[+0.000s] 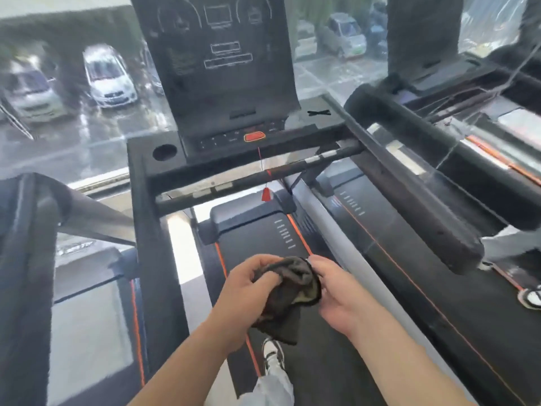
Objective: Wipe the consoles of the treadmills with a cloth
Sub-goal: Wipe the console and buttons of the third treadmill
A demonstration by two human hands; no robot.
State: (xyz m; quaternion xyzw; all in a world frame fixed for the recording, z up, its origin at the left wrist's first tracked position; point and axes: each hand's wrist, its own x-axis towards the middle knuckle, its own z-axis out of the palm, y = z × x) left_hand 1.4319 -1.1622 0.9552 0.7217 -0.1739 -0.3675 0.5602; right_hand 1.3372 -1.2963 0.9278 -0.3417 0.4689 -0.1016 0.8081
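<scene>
Head view: we hold the dark cloth [288, 291] low over the treadmill belt [328, 361], left hand [244, 291] and right hand [336, 294] both curled, pinching its folds, probably bunching it into a pad before reaching the console [222, 68] ahead.

What I can't make out on my feed

The console [222, 54] runs off the top edge and its markings are smeared. The buttons [231, 137] under it are too tiny to read. The cloth [289, 291] swallows the fingertips of the left hand [248, 288] and right hand [339, 294]. A shoe [531, 297] gets clipped by the right edge, and the cars [108, 77] outside are mush.
</scene>
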